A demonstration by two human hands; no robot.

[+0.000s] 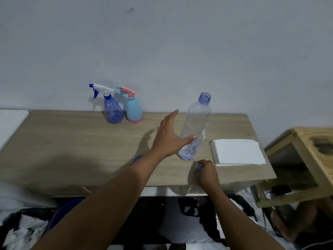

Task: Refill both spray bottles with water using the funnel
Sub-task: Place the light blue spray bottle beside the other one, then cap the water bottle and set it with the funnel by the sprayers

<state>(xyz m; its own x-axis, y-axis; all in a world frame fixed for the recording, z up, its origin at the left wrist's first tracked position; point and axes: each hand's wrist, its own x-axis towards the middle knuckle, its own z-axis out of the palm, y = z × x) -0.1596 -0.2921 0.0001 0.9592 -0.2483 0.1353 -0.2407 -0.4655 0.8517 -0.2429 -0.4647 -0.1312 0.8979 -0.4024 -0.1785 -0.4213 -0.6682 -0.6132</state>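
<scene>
Two spray bottles stand at the back of the wooden table [72, 150]: a clear blue one [112, 110] with a white and blue trigger, and a light blue one [133, 110] with a pink trigger. A clear water bottle [197, 123], uncapped and almost empty, stands upright to the right. My left hand [169, 136] is spread open beside it, thumb against its lower side. My right hand [205, 172] pinches the small blue cap [198, 166] near the table's front edge. A blue object [137, 158] peeks from behind my left forearm; what it is cannot be told.
A stack of white paper napkins [237, 151] lies right of the water bottle. A wooden frame stand [306, 159] is beside the table on the right. A white surface [10, 121] adjoins the table's left end. Clothes and cables lie on the floor below.
</scene>
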